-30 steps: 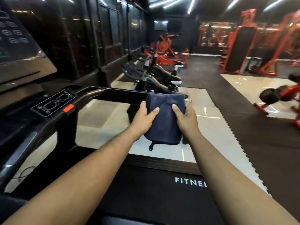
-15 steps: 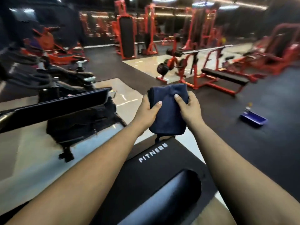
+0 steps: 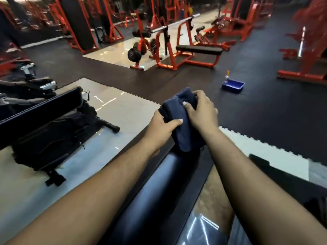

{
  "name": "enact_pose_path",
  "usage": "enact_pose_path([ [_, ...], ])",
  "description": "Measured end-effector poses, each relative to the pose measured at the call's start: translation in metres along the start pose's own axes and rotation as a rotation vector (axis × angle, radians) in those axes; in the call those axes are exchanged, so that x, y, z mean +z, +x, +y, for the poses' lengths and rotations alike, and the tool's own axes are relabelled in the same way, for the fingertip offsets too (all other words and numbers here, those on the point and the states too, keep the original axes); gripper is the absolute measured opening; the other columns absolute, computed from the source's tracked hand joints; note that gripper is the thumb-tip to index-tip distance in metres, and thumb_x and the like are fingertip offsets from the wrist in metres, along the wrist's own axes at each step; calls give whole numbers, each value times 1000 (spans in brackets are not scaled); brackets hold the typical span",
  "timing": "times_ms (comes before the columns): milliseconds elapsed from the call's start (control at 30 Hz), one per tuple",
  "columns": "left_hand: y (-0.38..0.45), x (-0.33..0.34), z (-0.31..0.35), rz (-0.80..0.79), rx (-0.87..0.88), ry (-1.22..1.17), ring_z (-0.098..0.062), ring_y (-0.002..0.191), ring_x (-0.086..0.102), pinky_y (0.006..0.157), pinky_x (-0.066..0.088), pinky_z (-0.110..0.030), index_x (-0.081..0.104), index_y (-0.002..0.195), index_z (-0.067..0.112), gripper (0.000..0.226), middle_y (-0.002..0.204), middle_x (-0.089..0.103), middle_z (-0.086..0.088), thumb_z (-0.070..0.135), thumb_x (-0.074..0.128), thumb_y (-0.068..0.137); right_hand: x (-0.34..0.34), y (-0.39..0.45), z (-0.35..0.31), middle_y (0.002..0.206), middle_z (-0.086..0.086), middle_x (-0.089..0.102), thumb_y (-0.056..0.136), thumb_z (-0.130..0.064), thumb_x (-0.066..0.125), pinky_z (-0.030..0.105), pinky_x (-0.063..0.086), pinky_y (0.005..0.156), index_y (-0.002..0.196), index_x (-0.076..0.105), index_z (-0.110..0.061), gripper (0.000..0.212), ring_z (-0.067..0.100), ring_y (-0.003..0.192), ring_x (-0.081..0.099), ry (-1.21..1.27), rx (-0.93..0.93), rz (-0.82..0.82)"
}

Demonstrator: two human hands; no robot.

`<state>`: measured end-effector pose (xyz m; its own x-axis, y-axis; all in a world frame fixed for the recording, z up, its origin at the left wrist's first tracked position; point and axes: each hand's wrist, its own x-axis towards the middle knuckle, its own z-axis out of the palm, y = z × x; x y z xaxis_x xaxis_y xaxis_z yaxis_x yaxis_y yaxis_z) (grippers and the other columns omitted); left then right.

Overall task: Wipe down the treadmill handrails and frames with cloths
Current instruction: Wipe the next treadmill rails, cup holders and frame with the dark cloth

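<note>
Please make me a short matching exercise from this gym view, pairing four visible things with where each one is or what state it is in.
Things:
1. dark blue cloth
2. blue tray
3. flat bench
4. treadmill handrail

Places or states:
a. on the dark floor mat, far right of the hands
b. gripped by both the left hand and right hand
c. in an orange frame, under a barbell
d. running between the forearms, under the cloth

Pairs: 1-b, 2-a, 3-c, 4-d
</note>
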<state>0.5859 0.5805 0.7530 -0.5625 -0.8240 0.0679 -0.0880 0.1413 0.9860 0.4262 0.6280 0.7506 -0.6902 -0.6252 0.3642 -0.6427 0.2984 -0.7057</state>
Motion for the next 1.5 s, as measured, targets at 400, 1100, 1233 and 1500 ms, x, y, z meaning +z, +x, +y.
enact_pose_path([
  [400,-111,-65,-36,-264,-16,373,-20,145,42,122,30,-40,39,151,14,49,153,48,-5,15,50,103,61,-203,3,167,-31,-9,86,-87,34,75,11,114,150,29,-61,69,14,157,-8,117,64,14],
  [1100,-142,-74,-56,-467,128,1017,-11,158,-8,124,-3,-28,-7,164,22,78,172,-13,2,49,37,106,69,-159,53,169,8,22,107,-29,51,24,15,120,160,33,-22,56,21,156,19,645,488,214],
  [1233,-142,-73,-53,-472,122,1025,-11,158,-9,128,-1,-32,-5,164,20,78,172,-13,1,46,39,106,91,-226,25,172,1,5,96,-57,54,25,7,123,159,24,-42,71,11,158,2,637,473,248],
  [1500,-142,-73,-53,-458,130,1087,-16,159,-8,129,1,-40,-7,164,20,77,172,-13,-2,42,39,106,59,-134,37,169,7,24,99,-49,59,36,18,125,158,37,-34,64,30,156,18,392,505,116],
])
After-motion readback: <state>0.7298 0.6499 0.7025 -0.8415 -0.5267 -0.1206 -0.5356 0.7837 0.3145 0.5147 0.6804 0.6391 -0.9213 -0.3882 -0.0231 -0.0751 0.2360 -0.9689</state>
